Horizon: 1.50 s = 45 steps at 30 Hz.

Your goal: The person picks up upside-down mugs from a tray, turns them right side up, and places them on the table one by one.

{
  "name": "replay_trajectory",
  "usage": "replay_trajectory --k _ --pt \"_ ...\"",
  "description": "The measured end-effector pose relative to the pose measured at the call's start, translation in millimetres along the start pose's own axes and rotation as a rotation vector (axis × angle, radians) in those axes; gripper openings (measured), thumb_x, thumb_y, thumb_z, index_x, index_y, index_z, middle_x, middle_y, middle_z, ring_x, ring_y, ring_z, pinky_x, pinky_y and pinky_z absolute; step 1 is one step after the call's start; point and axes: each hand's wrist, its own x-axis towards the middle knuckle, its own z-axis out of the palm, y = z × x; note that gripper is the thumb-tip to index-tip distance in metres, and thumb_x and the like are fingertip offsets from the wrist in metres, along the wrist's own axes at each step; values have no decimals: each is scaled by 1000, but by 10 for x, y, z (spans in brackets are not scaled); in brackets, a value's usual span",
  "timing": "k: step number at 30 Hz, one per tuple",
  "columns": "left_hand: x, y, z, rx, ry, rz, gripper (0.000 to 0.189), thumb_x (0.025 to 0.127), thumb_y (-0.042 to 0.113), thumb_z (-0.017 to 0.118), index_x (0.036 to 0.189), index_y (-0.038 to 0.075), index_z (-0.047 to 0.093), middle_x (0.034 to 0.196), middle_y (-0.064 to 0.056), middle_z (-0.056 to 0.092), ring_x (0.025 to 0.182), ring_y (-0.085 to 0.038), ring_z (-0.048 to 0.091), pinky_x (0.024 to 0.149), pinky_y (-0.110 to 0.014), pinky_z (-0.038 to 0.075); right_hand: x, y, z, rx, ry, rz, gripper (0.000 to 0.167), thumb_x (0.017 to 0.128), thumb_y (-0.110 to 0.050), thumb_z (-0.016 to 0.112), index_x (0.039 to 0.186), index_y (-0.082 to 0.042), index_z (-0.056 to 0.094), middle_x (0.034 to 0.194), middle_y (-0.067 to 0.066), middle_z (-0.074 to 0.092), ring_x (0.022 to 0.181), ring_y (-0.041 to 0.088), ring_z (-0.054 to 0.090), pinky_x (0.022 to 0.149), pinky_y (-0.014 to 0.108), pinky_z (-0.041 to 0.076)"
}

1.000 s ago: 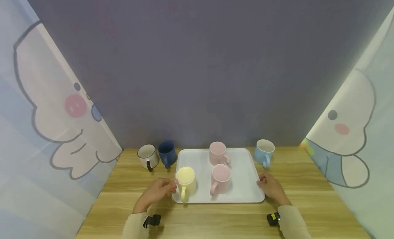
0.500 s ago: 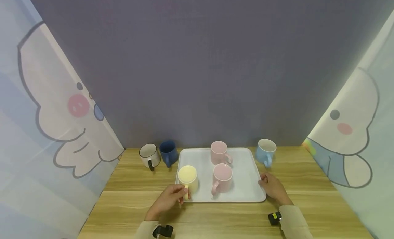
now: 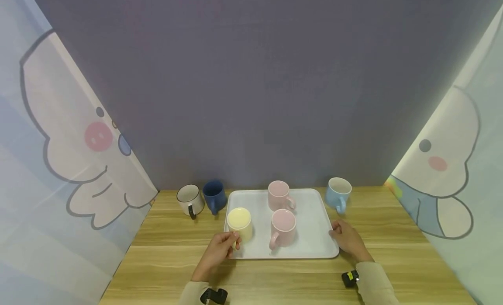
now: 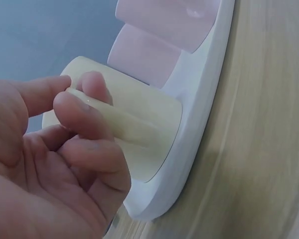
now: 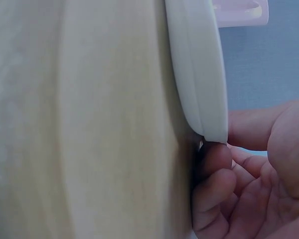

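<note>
My left hand (image 3: 218,251) grips the handle of a yellow mug (image 3: 240,222), its curled fingers and thumb around the handle (image 4: 124,122) in the left wrist view. The mug is upright at the front left of a white tray (image 3: 310,248). On the same tray stand two pink mugs, one (image 3: 287,233) nearer the front and another (image 3: 277,195) at the back edge. At the tray's right side my right hand (image 3: 347,238) pinches the rim (image 5: 212,89), thumb on top and curled fingers below.
Left of the tray stand a white mug (image 3: 187,199) with a black handle and a dark blue mug (image 3: 215,193). A light blue mug (image 3: 337,195) is off its back right corner. Behind the wooden table (image 3: 267,283) rises a grey wall (image 3: 251,99), with printed curtains (image 3: 59,165) at both sides.
My left hand has moved right, from beside the yellow mug onto its handle. The yellow mug now sits slightly farther back. My right hand has stayed at the tray's rim.
</note>
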Motion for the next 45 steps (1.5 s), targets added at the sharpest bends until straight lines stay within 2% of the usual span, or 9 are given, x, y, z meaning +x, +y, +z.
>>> replay_trajectory --k 6,14,18,24,31,38,43,45 --pt "-1 -3 40 18 98 5 42 107 25 55 100 -16 61 75 -1 60 53 -8 43 51 -21 38 1 -7 0 9 -7 7 24 96 -12 61 114 4 60 88 7 60 78 20 55 69 31 42" --pt "3 28 67 53 216 24 41 105 26 59 93 -13 63 71 -2 60 50 -8 46 61 -29 55 -17 -31 -9 27 -10 13 24 96 -12 60 114 4 60 87 7 58 78 20 53 68 31 41" --pt "39 21 62 60 258 26 39 104 26 61 90 -10 65 70 -1 60 50 -8 47 61 -29 57 -19 -30 -9 21 -8 8 24 96 -12 60 114 4 60 87 7 59 79 20 53 69 31 41" --pt "71 48 63 57 289 55 35 103 21 61 86 -9 66 70 -4 60 49 -10 49 57 -29 56 -21 -22 -5 10 -7 4 23 96 -13 60 112 3 61 87 7 59 79 20 53 69 31 41" --pt "122 178 61 74 319 173 35 103 22 62 81 -6 66 70 -12 61 47 -8 48 58 -27 59 -13 -37 -18 18 -6 -3 24 96 -13 61 112 4 60 88 8 59 80 20 54 69 31 42" --pt "185 311 40 85 332 161 35 102 24 63 84 -5 66 71 -11 62 52 -8 51 60 -28 60 -7 -37 -20 9 -2 -11 22 96 -14 62 111 3 61 88 7 59 79 19 54 69 31 42" --pt "240 385 42 104 337 196 34 103 22 63 82 -5 66 72 -11 61 65 -10 57 58 -23 57 -4 -16 -13 6 0 -15 22 96 -13 62 111 3 60 88 7 60 79 20 54 69 31 42" --pt "255 418 48 102 337 209 33 103 21 62 82 -5 66 72 -11 61 66 -10 57 58 -22 57 -4 -14 -14 4 -2 -12 22 96 -14 62 111 3 60 88 7 59 79 19 54 69 31 42"
